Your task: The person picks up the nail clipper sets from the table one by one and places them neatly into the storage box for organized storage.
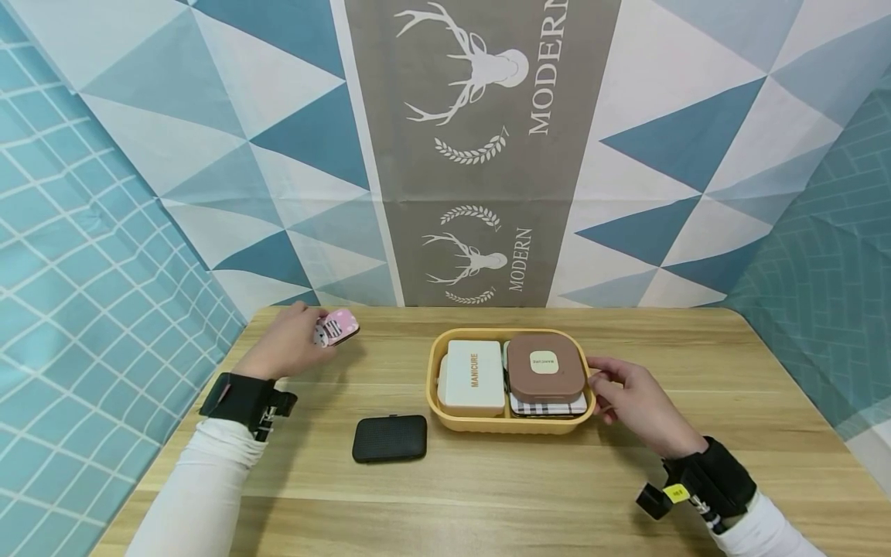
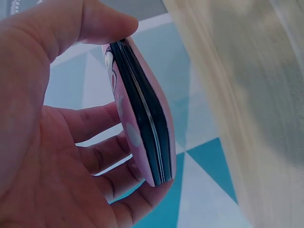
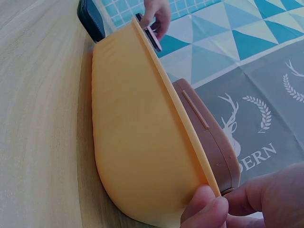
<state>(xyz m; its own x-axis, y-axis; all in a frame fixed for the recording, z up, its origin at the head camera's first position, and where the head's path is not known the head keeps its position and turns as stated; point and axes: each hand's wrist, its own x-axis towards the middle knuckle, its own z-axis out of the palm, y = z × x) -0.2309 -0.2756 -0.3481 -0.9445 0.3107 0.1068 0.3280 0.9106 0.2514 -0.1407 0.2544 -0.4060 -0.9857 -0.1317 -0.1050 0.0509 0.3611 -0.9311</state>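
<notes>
My left hand (image 1: pixel 295 340) holds a small pink patterned case (image 1: pixel 339 326) above the left back of the table. In the left wrist view, the pink case (image 2: pixel 147 118) is gripped between thumb and fingertips, its dark side with a metal seam facing the camera. My right hand (image 1: pixel 640 406) is at the right end of a yellow basket (image 1: pixel 480 425). The right wrist view shows the thumb and fingers pinching the basket's rim. Inside the basket are a white box (image 1: pixel 473 371) marked MANICURE, a brown box (image 1: pixel 546 363) and, under the brown one, a plaid case (image 1: pixel 550 408).
A black case (image 1: pixel 390 439) lies flat on the wooden table (image 1: pixel 487 495), in front and left of the basket. Patterned cloth (image 1: pixel 480 155) hangs behind the table's back edge, and a blue tiled-pattern sheet (image 1: pixel 90 255) is at the left.
</notes>
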